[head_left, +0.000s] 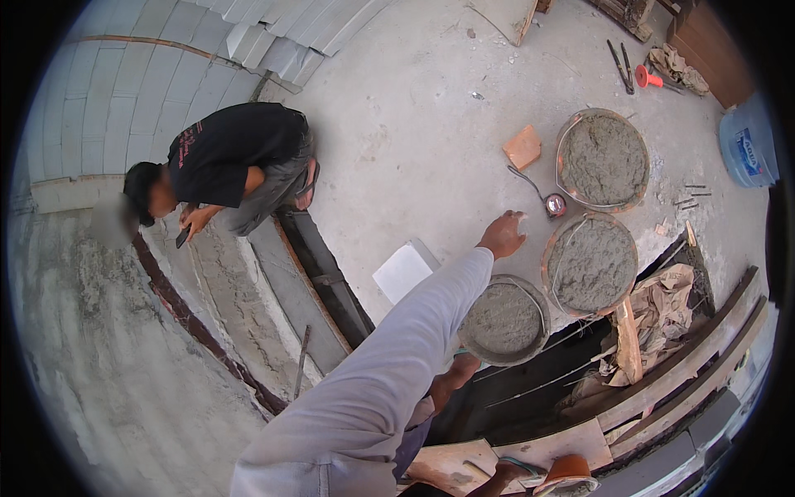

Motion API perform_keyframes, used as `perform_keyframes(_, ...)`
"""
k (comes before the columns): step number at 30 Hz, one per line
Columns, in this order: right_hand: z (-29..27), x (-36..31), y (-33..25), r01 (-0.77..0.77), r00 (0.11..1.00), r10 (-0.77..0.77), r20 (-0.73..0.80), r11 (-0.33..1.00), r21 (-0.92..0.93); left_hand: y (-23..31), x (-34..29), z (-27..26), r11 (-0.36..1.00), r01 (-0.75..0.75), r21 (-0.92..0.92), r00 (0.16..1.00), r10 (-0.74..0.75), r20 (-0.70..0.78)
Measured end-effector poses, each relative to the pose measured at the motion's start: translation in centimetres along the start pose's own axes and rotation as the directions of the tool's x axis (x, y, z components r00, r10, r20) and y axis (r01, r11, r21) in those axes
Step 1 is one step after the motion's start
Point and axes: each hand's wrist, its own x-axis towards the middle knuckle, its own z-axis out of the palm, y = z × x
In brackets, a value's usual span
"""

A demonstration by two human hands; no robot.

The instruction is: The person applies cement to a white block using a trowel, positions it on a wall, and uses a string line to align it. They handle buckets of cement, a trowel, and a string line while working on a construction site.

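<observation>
From up here I see a pale block wall (124,91) curving across ten o'clock, its lower edge meeting a rough plastered slab (99,356) that fills eight o'clock. A co-worker in a black shirt (228,153) crouches at the slab's upper rim, looking at a dark phone (182,238) held in both hands. Just right of that person a narrow dark trench (327,282) runs down toward six o'clock, lined with a rusty strip, so there is a drop along that side.

One of my arms, in a grey sleeve (389,356), stretches from six o'clock up to the centre. I cannot tell for sure which arm it is; I take it as the right hand (502,235), fingers loosely curled, holding nothing I can make out, hovering over bare concrete floor (431,116). A white block (402,271) lies just left of the sleeve. Near the hand at three o'clock sits a tape measure (555,205), with an orange brick piece (522,147) above it.

Three round pans of wet mortar follow: the nearest pan (503,320) just below the hand, the middle pan (590,263) to its right, the far pan (602,160) at two o'clock. The open floor from twelve to one o'clock is the widest free room. At four o'clock planks (687,364) and crumpled sacks (662,306) crowd a dark pit edge. A blue drum (748,149) stands at the right rim.
</observation>
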Motion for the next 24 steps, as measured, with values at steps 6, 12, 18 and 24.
perform_keyframes(6, -0.4, 6.8, -2.9, -0.021, 1.0, 0.021, -0.01, 1.0, -0.004, 1.3, 8.3, 4.9, 0.984, -0.097, 0.15, 0.99, 0.111, -0.086)
perform_keyframes(12, -0.4, 8.6, -3.4, -0.116, 0.993, 0.117, -0.012, 0.993, 0.025, 1.6, 10.2, 8.0, 0.985, -0.103, 0.141, 0.966, 0.133, -0.224)
perform_keyframes(18, 0.0, -0.9, 1.0, -0.417, 0.909, 0.413, 0.059, 0.899, 0.135, 1.0, 7.5, 6.9, 0.985, 0.059, 0.16, 0.991, -0.038, -0.128)
perform_keyframes(24, -2.1, -11.2, 5.3, -0.563, 0.823, 0.545, 0.162, 0.744, 0.361, -8.1, -4.6, -3.7, 0.991, 0.102, 0.089, 0.993, -0.106, 0.042)
